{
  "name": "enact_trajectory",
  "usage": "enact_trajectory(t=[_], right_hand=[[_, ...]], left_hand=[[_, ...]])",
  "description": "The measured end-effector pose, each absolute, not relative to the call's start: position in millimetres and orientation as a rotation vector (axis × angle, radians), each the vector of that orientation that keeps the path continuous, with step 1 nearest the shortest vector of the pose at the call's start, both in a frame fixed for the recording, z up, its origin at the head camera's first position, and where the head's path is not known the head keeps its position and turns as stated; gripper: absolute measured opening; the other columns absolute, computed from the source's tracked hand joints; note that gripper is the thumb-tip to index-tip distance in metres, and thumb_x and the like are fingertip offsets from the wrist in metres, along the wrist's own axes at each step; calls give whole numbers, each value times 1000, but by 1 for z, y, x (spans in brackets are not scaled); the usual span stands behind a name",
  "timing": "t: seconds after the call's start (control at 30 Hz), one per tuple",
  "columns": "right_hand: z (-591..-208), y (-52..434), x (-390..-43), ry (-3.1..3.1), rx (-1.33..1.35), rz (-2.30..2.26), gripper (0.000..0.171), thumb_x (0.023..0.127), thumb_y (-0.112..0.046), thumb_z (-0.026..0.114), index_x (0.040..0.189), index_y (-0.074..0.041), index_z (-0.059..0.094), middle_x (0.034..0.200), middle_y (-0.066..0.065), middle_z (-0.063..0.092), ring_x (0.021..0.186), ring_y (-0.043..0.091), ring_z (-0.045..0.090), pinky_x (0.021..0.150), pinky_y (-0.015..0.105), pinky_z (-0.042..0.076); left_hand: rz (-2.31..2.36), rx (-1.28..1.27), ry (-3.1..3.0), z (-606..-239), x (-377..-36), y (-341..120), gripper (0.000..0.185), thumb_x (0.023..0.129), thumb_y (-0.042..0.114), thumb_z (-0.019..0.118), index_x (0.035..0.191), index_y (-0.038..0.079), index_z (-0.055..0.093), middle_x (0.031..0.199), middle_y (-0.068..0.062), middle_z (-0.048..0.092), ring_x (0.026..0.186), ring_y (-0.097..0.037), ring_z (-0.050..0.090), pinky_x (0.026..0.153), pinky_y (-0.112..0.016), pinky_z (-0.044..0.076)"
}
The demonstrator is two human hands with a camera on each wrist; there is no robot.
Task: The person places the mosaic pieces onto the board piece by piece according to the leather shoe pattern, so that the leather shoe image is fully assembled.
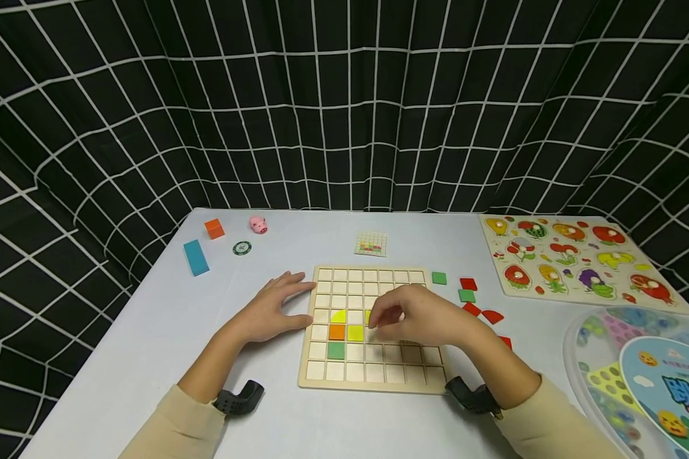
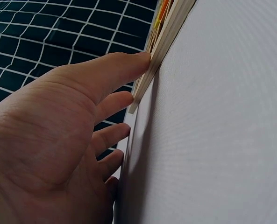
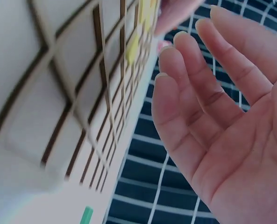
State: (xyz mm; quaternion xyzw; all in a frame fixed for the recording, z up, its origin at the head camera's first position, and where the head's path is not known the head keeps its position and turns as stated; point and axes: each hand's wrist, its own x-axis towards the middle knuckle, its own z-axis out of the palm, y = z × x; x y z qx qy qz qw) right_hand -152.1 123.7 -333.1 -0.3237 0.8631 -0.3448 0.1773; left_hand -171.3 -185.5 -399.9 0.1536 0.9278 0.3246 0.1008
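Note:
A wooden grid board lies on the white table. In its left part sit a yellow rounded piece, an orange square, a yellow square and a green square. Another yellow piece is partly hidden behind the right hand. My left hand is spread at the board's left side, its thumb touching the wooden edge. Over the middle of the board hovers my right hand, its fingers loosely bent with nothing between them in the right wrist view.
Loose green squares and red pieces lie right of the board. Behind it is a small pattern card. A fruit puzzle and a round clear case occupy the right; a blue block, orange cube, pig figure and chip, the left.

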Motion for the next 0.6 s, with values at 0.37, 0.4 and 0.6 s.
enact_trajectory(t=[0.37,0.4,0.6], right_hand=[[-332,174,-156,2583,-700,-983,10,88,-16,81,97,-15,77,89,-6,71,85,17,63,73,27,54],[-331,178,-156,2594,-683,-976,10,88,-16,82,97,-15,77,90,-6,71,85,17,63,73,27,54],[-333,205,-154,2626,-604,-955,13,90,-15,79,102,-13,77,96,-3,73,87,15,62,75,26,53]], left_hand=[[941,460,2749,-400,-171,-186,67,90,34,76,152,22,54,168,-10,35,160,-42,16,125,-69,15],[940,460,2747,-400,-171,-186,67,90,34,76,152,22,54,168,-10,35,159,-42,16,125,-69,15],[946,454,2743,-398,-170,-186,66,90,34,76,151,21,54,168,-10,35,159,-42,16,124,-70,15]])
